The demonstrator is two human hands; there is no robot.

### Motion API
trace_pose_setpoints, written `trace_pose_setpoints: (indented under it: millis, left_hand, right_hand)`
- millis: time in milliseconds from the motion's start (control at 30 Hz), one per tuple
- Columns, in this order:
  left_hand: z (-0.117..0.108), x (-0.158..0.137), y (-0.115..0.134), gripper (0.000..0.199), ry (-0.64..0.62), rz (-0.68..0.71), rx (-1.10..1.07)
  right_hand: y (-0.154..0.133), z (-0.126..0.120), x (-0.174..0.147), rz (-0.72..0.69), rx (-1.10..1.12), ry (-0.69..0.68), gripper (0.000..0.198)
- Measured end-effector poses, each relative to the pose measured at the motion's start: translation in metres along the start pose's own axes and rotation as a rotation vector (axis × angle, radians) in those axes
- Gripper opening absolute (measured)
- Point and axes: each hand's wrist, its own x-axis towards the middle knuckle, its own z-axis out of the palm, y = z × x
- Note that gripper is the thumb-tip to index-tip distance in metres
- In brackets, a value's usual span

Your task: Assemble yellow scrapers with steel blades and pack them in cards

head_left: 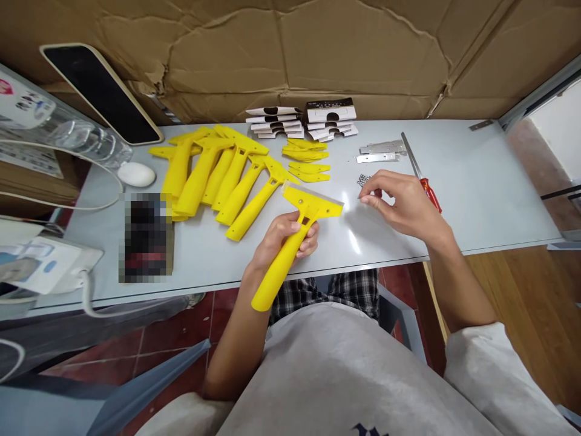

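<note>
My left hand (pixel 290 239) is wrapped round the upper handle of a yellow scraper (pixel 276 272), its wide head turned up and away from me. A thin metal blade (pixel 313 193) lies along the far edge of that head. Over the table to the right, my right hand (pixel 399 200) is closed in a pinch, apart from the scraper. A tiny dark tip shows at its fingertips, which looks like a small screw (pixel 359 197). Just behind those fingers lies a small pile of screws (pixel 363 180), partly hidden by the hand.
Several yellow scraper handles (pixel 247 188) lie at left, beside loose yellow head plates (pixel 308 172). White cardboard sleeves (pixel 331 115) stack at the back. Metal blades (pixel 381 152) and a red-handled screwdriver (pixel 429 194) lie right. A phone (pixel 100 91), mouse (pixel 136 174) and cables crowd the left.
</note>
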Motion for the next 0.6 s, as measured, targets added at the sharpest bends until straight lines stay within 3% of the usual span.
trace_pose_setpoints:
  millis: [167,333,600]
  left_hand:
    - [0.000,0.001,0.001,0.040,-0.017,-0.011,0.032]
    - [-0.001,0.001,0.000,0.041,-0.019,-0.014,0.013]
    - [0.000,0.001,0.000,0.041,-0.015,-0.015,0.026]
  right_hand:
    - [-0.031,0.003,0.010,-0.111,0.049,-0.076,0.050]
    - [-0.031,0.019,0.018,-0.180,0.037,-0.054,0.046]
    - [-0.034,0.027,0.021,-0.223,0.048,-0.039,0.056]
